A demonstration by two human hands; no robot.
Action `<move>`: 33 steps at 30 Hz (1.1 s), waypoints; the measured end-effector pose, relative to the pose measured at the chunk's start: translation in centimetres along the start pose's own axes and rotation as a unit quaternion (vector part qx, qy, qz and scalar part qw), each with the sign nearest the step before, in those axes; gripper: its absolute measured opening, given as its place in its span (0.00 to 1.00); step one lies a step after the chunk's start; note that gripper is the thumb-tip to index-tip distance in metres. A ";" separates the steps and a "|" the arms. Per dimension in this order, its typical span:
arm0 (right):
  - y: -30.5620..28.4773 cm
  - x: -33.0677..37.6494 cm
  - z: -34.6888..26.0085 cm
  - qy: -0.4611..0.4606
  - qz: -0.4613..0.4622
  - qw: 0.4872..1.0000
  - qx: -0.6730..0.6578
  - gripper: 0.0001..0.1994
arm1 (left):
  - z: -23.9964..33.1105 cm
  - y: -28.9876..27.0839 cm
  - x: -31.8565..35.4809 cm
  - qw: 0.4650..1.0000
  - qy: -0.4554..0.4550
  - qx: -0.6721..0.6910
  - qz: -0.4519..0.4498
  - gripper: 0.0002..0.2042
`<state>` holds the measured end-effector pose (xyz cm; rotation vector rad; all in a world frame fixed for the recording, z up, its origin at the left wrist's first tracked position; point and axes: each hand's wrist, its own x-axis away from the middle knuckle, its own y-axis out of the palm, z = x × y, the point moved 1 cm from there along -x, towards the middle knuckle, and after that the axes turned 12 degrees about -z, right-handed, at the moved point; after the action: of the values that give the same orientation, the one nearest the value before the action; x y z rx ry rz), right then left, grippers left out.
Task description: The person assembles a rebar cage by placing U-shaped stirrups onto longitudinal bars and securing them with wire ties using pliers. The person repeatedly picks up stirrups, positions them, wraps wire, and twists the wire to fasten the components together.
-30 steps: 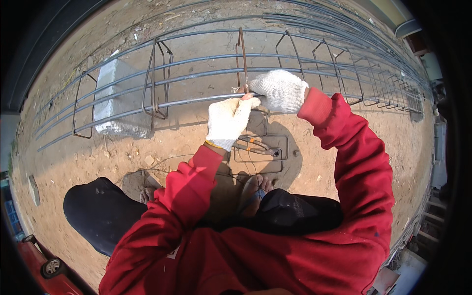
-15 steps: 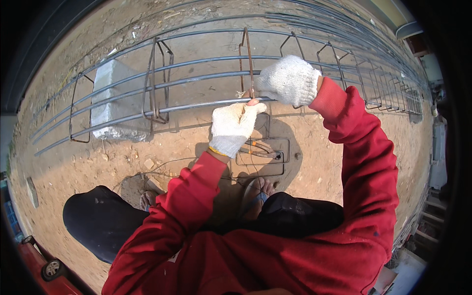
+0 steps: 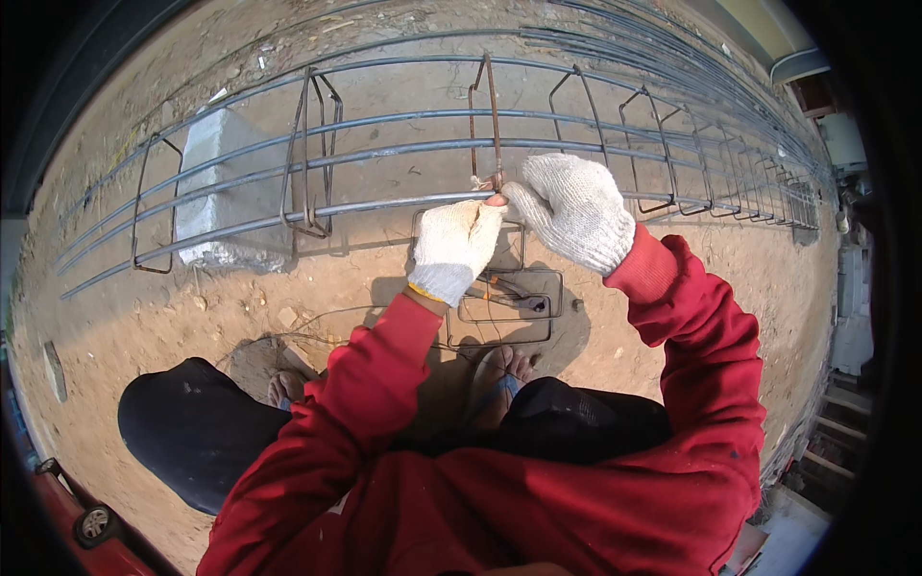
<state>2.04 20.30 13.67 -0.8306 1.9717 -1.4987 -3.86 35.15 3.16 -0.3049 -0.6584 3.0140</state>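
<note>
A rebar cage of long grey bars [image 3: 384, 150] and bent stirrups stretches across in front of me. At a rusty stirrup [image 3: 496, 115], both my white-gloved hands meet over its crossing with the nearest bar [image 3: 370, 205]. My left hand [image 3: 453, 248] is closed around that bar from the near side, its bare thumb tip against the crossing. Just right of it, my right hand [image 3: 574, 211] is curled with thumb and fingertips pinched at the joint. What the pinch holds is hidden. A small brownish wrap [image 3: 489, 181] shows at the joint.
Below my hands, pliers [image 3: 528, 301] with orange on the handles lie over loose rectangular stirrups [image 3: 499, 342]. A pale concrete block [image 3: 206, 226] sits under the cage's left part. More long bars [image 3: 615, 43] lie beyond. My feet [image 3: 497, 379] are close on the dirt.
My right hand has come down toward me from above the nearest bar and turned, its fingers now at the joint. The brownish wrap shows more plainly. My left hand has barely moved.
</note>
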 end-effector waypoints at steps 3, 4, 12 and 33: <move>1.0 1.2 -0.9 0.010 0.017 0.997 -0.077 0.15 | -0.2 0.0 0.0 0.991 -0.036 0.125 -0.015 0.20; 1.5 1.4 -0.9 0.027 0.010 0.995 -0.098 0.14 | -0.3 -0.1 -0.1 0.988 -0.050 0.145 -0.031 0.20; 10.9 6.4 -2.2 -0.150 -0.271 0.950 0.034 0.10 | 0.7 -1.2 -0.5 0.964 -0.120 0.218 -0.093 0.21; 5.5 2.5 -3.2 0.099 0.115 0.987 -0.060 0.08 | 0.1 -0.7 -0.5 0.925 -0.153 0.345 -0.054 0.14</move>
<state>-2.81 21.67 9.03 -0.4946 2.2347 -1.3827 -3.44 35.68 3.66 0.2300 0.3917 2.9609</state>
